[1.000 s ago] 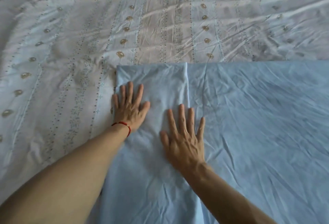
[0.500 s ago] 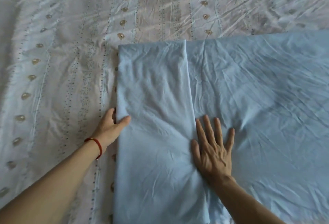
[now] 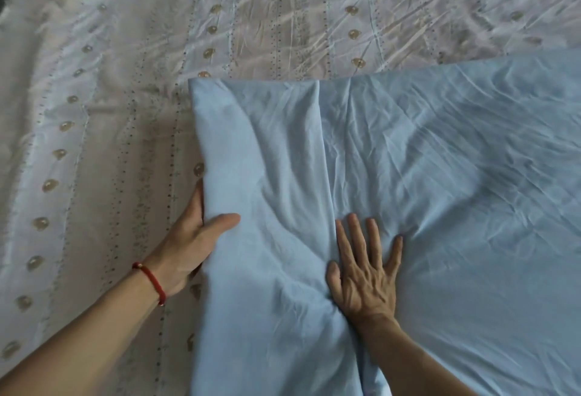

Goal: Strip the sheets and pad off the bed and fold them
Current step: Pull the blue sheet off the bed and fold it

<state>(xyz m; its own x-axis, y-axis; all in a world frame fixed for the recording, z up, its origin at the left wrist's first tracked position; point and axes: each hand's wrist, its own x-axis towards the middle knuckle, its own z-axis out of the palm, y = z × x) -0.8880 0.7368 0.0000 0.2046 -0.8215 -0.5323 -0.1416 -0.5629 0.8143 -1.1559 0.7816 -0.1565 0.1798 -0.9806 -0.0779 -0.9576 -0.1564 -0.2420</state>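
Pale patterned bedding (image 3: 103,131), white with rows of beige medallions, fills everything left of the blue sheet and runs on behind its far edge. I take it to be the layer not yet stripped.

My left hand (image 3: 191,238), a red cord bracelet (image 3: 151,279) at its wrist, grips the sheet's left edge: thumb lying on top of the cloth, fingers tucked under and out of sight. A second ago this hand lay flat on top of the sheet; half a second ago it had moved to this edge, and now the edge is bunched and lifted a little off the bedding.

Blue sheet (image 3: 440,207), creased cotton by the look, lies spread on the bed. Its left part is a narrow folded-over panel (image 3: 267,175) whose seam runs down the sheet.

My right hand (image 3: 366,270) presses flat, fingers straight and spread, holding nothing, just right of that seam. It has shifted there from the panel's middle, and I judge it is pinning the sheet as an anchor.

To me this means smoothing is over and the next fold of the panel rightward is beginning; the fold is far from finished.
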